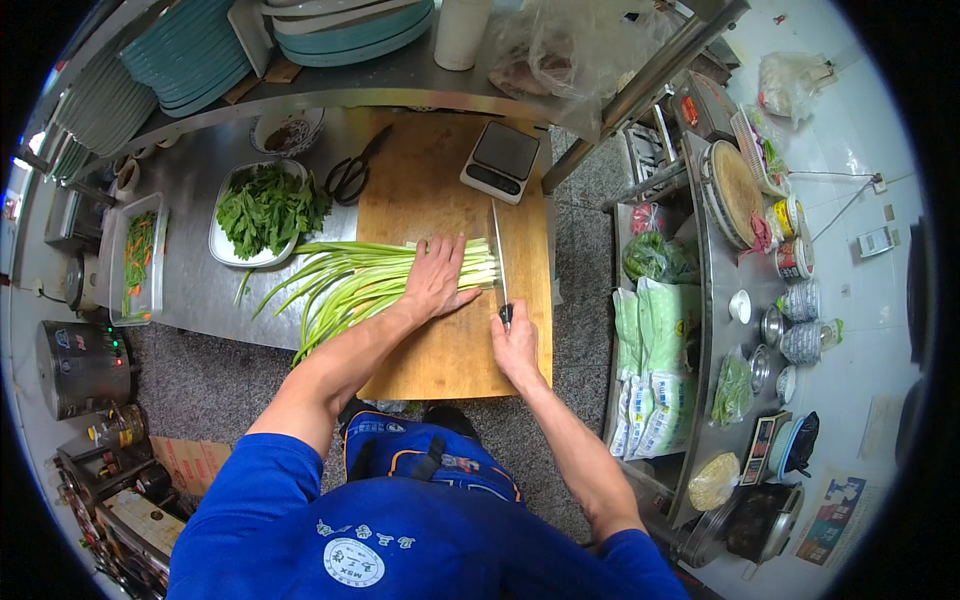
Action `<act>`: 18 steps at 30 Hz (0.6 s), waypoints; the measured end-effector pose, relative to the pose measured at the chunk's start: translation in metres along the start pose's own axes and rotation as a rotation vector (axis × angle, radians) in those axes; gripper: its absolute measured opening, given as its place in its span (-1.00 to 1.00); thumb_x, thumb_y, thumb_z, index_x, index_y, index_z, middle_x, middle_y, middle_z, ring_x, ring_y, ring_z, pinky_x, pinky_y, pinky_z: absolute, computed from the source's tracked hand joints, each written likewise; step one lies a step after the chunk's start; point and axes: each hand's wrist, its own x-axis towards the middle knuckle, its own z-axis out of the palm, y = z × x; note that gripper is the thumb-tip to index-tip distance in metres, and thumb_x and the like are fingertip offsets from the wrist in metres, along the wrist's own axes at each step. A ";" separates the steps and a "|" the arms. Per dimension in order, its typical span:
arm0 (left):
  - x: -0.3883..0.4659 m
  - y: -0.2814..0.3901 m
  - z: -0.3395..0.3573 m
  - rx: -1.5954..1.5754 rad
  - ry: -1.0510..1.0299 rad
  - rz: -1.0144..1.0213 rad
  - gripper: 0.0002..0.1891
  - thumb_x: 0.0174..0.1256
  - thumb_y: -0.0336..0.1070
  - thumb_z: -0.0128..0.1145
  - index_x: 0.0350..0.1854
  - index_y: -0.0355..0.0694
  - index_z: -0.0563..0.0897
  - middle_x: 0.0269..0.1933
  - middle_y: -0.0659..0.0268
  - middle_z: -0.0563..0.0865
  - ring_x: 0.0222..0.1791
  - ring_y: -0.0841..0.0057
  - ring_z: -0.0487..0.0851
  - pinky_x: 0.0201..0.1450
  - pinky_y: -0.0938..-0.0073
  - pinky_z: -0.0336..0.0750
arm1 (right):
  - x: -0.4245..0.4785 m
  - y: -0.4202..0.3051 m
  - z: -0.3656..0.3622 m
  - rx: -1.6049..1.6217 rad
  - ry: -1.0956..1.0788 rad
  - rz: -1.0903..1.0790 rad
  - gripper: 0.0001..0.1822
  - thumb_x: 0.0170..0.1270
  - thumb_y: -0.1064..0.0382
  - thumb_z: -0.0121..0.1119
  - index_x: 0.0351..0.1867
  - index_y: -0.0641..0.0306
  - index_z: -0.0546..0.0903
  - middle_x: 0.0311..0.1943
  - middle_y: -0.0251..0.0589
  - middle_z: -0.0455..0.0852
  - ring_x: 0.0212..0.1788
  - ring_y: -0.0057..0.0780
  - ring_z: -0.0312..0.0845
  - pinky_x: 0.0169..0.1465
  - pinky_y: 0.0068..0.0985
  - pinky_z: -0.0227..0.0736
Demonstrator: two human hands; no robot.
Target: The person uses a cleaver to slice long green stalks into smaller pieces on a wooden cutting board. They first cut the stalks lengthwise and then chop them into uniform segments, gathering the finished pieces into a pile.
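Observation:
A bunch of green onions (352, 281) lies across the wooden cutting board (442, 367), white ends to the right and green tops hanging over the board's left side. My left hand (439, 277) presses flat on the bunch near the white ends, fingers spread and thumb toward the right. In my right hand (516, 337) is the black handle of a kitchen knife (501, 251). Its blade stands nearly edge-on to my view, just right of the cut white ends and pointing away from me. Whether the blade touches the stalks is hard to tell.
On the board's far right sits a digital kitchen scale (501, 161). Black scissors (356, 169) lie at its far left edge. Leafy greens fill a white tray (217, 244); a plastic container (159, 300) stands farther left. A metal shelf (360, 99) with stacked plates overhangs the back.

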 end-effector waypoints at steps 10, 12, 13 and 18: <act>0.006 -0.009 0.007 0.018 -0.034 -0.020 0.03 0.27 0.30 0.42 0.57 -0.43 0.42 0.23 0.01 0.64 0.29 0.09 0.56 0.44 0.00 0.40 | 0.015 0.007 -0.018 0.491 -0.258 0.483 -0.65 0.64 0.20 0.21 0.27 0.34 0.50 -0.40 -0.10 0.72 -0.49 -0.41 0.64 -0.46 -0.28 0.55; 0.006 -0.009 -0.007 0.013 -0.052 0.008 0.03 0.27 0.30 0.41 0.56 -0.47 0.42 0.20 -0.04 0.64 0.26 0.05 0.56 0.42 -0.02 0.40 | 0.017 -0.018 -0.049 0.397 -0.283 0.487 -0.69 0.71 0.10 0.12 0.16 0.32 0.58 -0.49 -0.19 0.67 -0.54 -0.50 0.56 -0.54 -0.38 0.46; 0.006 -0.009 -0.012 0.011 -0.061 0.022 0.04 0.27 0.30 0.41 0.56 -0.49 0.41 0.19 -0.07 0.63 0.25 0.03 0.56 0.41 -0.04 0.41 | 0.016 -0.025 -0.058 0.226 -0.253 0.393 -0.65 0.72 0.05 0.10 0.13 0.34 0.59 -0.50 -0.13 0.69 -0.52 -0.36 0.63 -0.49 -0.26 0.52; 0.001 -0.024 -0.010 -0.009 0.021 0.053 0.02 0.24 0.27 0.44 0.50 -0.53 0.45 0.17 -0.07 0.63 0.22 0.02 0.56 0.38 -0.02 0.42 | -0.019 -0.047 -0.061 -0.067 -0.114 -0.011 -0.60 0.75 -0.01 0.03 0.12 0.36 0.57 -0.41 0.25 0.76 -0.30 0.27 0.75 -0.20 0.09 0.57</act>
